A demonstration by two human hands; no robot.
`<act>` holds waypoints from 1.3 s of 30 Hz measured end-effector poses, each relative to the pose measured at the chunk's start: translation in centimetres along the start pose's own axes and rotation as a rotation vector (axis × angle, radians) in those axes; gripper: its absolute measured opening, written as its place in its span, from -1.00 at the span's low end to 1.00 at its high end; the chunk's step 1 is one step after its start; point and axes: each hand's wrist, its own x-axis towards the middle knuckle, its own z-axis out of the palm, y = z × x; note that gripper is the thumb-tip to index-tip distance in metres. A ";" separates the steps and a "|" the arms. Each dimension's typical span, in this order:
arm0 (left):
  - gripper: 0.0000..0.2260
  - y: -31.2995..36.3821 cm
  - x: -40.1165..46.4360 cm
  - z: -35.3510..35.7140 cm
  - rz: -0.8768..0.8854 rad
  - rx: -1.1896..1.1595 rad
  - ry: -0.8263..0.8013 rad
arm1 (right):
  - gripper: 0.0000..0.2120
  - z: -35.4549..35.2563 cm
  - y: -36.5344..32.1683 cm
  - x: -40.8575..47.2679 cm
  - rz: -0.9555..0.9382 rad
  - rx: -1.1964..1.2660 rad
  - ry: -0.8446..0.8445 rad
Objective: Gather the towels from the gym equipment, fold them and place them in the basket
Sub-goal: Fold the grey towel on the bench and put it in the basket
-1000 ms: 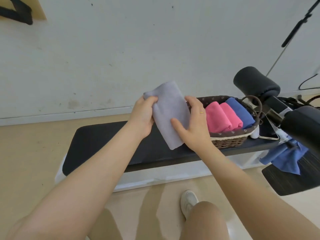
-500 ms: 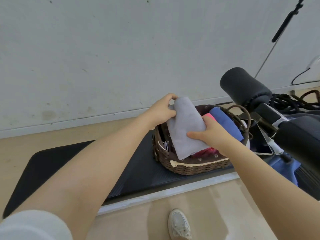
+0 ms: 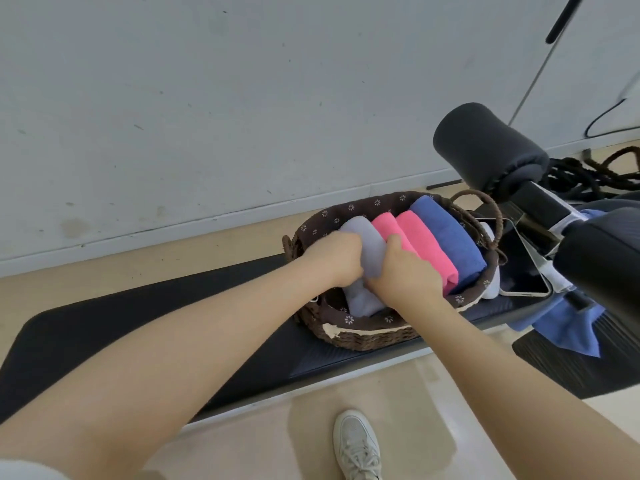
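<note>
Pale wall and tan floor frame a black padded tabletop (image 3: 104,334). On its right half sits the wicker basket (image 3: 363,336). Left hand (image 3: 334,259) and right hand (image 3: 403,271) both curl around the grey towel (image 3: 363,299), pressing it into the basket's nine-o'clock side. Toward three o'clock lie the pink towels (image 3: 426,244), then the blue towel (image 3: 450,237).

Both hands, left (image 3: 334,259) and right (image 3: 403,271), grip the grey towel (image 3: 363,299) inside the basket (image 3: 363,336), beside the pink towels (image 3: 420,242).
</note>
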 end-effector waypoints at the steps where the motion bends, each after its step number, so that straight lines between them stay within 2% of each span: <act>1: -0.67 0.3 -0.2 0.2 -0.032 -0.051 -0.091 | -0.45 0.0 0.0 -0.3 -0.013 0.015 -0.008; 2: -0.54 0.7 -0.4 0.2 -0.068 -0.133 -0.164 | -0.35 0.0 0.0 -0.7 -0.038 0.007 -0.008; 4: -0.22 1.3 -0.7 0.3 -0.128 -0.282 -0.293 | -0.06 0.0 0.2 -1.6 -0.105 -0.166 0.008; 6: -0.07 1.5 -1.0 0.5 -0.160 -0.395 -0.350 | 0.09 -0.1 0.7 -1.7 -0.110 -0.312 0.015; 10: -0.08 1.3 -0.7 1.7 -0.182 -0.563 -0.306 | 0.12 -0.1 2.0 -0.3 0.031 -0.226 -0.091; 15: -0.30 1.1 0.2 3.2 -0.116 -0.342 -0.258 | 0.19 0.8 1.2 0.4 0.059 -0.340 -0.065; 17: -0.33 0.9 0.1 2.9 -0.095 -0.309 -0.270 | 0.15 0.7 1.1 0.3 0.054 -0.337 -0.057; 20: -0.40 0.5 -1.0 2.4 -0.031 -0.238 -0.254 | 0.05 -0.2 1.8 -0.4 -0.002 -0.182 -0.049; 22: -0.51 0.3 -2.7 1.8 0.062 -0.164 -0.106 | -0.18 -1.1 2.5 -1.8 -0.044 -0.063 0.020; 24: -0.60 0.0 -4.9 1.7 0.130 -0.165 0.079 | -0.49 -1.3 3.4 -3.7 -0.060 0.030 0.159; 27: -0.69 -0.7 -8.9 2.1 0.244 -0.229 0.173 | -0.75 -0.7 4.6 -7.4 -0.088 0.110 0.382; 29: -0.71 -1.1 -11.6 2.4 0.312 -0.266 0.183 | -0.76 0.0 5.0 -9.9 -0.108 0.105 0.448; 31: -0.72 -1.3 -14.0 2.6 0.323 -0.304 0.199 | -0.67 0.5 4.9 -12.1 -0.071 0.138 0.466; 34: -0.74 -1.2 -16.9 3.2 0.335 -0.322 0.199 | -0.58 0.9 4.6 -14.9 -0.015 0.218 0.419; 39: -0.76 1.2 -20.5 3.5 0.336 -0.337 0.208 | -0.55 0.6 5.6 -19.6 -0.008 0.301 0.335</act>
